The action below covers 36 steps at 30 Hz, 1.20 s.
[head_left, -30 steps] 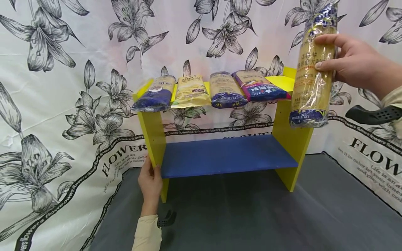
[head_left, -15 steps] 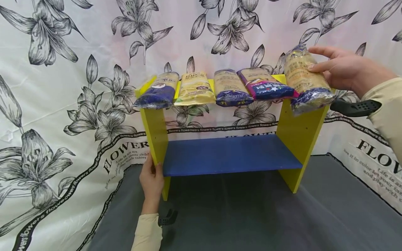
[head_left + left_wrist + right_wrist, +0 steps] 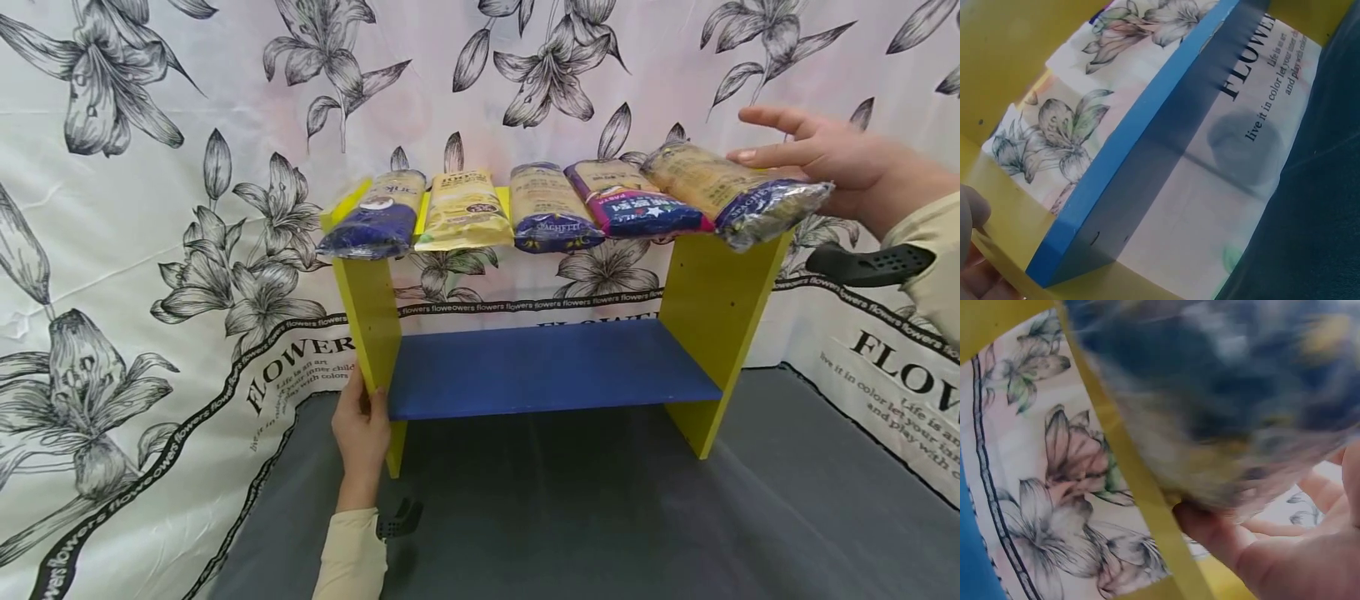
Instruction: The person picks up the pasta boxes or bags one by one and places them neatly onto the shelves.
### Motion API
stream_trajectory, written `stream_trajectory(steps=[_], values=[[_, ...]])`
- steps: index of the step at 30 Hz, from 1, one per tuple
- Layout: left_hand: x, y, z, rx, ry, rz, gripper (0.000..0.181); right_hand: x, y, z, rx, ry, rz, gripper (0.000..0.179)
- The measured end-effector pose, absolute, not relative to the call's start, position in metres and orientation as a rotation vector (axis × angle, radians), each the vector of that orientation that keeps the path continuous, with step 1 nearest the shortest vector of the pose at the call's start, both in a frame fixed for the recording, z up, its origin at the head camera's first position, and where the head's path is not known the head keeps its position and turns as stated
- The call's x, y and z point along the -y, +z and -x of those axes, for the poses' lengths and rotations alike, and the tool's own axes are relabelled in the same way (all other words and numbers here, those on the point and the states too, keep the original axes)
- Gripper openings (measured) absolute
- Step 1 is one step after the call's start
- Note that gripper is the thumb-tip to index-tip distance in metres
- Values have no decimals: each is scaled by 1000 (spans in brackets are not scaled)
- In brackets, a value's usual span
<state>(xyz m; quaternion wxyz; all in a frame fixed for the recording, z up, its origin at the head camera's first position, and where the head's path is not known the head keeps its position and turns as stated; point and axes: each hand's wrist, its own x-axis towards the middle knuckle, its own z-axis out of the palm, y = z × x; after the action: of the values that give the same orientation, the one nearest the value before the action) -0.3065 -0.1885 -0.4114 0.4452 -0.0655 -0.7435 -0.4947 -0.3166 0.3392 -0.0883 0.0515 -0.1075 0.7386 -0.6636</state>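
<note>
Five pasta packs (image 3: 551,208) on shelf (image 3: 708,308) | right hand (image 3: 825,158) flat, fingers straight | left hand (image 3: 362,429) grips shelf

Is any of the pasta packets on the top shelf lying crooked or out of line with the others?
Yes. The rightmost packet lies at a slant, its dark end jutting past the yellow side panel, while the other four packets sit roughly parallel. The right hand is at it with fingers extended. The left hand holds the left panel.
</note>
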Motion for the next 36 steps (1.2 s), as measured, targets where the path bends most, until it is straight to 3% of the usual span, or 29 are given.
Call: stream_trajectory(steps=[10, 16, 23, 28, 36], values=[[191, -414, 310, 1858, -1203, 159, 54, -370, -79, 314, -2612, -1541, 538, 65], [193, -415, 309, 1852, -1196, 141, 54, -350, -72, 288, -2850, -981, 546, 68], [193, -415, 308, 1837, -1203, 141, 55, -320, -89, 254, -3066, -449, 505, 77], [192, -414, 307, 1843, -1210, 140, 55, -313, -100, 245, -3191, -338, 368, 79], [187, -414, 306, 1871, -1212, 127, 55, -311, -101, 247, -3199, -273, 370, 78]])
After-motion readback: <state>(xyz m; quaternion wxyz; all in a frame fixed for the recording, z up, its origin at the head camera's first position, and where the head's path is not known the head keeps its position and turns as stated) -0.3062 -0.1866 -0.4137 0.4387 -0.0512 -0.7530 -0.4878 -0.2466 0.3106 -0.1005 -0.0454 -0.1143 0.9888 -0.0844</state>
